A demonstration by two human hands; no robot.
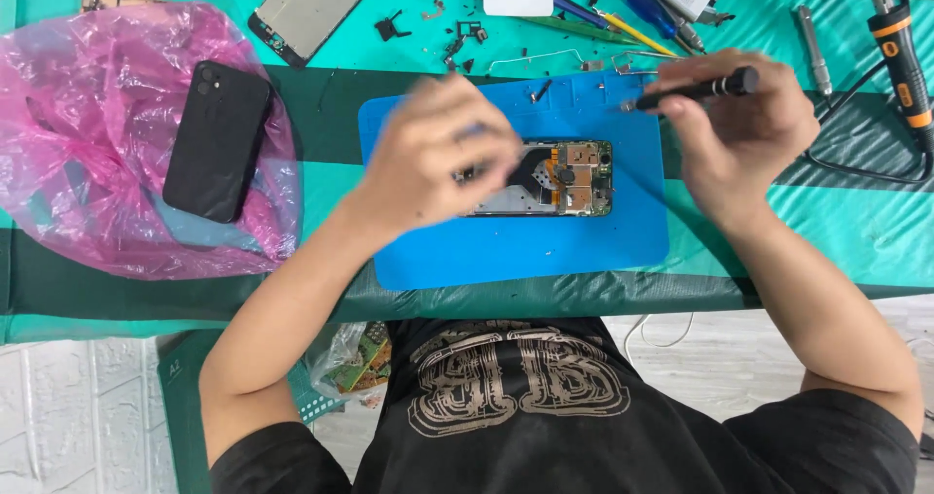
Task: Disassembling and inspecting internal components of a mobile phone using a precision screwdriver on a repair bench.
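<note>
An opened phone (pixel 564 177) with its circuit board bare lies on a blue work mat (pixel 525 241). My left hand (pixel 438 154) rests over the phone's left half, fingers curled, pinching something small that is too blurred to name. My right hand (pixel 744 124) hovers above the mat's upper right corner and grips a black screwdriver (pixel 696 89), whose tip points left, away from the phone.
A black phone (pixel 216 140) lies on a pink plastic bag (pixel 117 144) at left. A removed screen panel (pixel 313 6), small black parts (pixel 457 37), pens and tools (pixel 623 22) crowd the table's far edge. A soldering iron (pixel 900 56) and cable sit at right.
</note>
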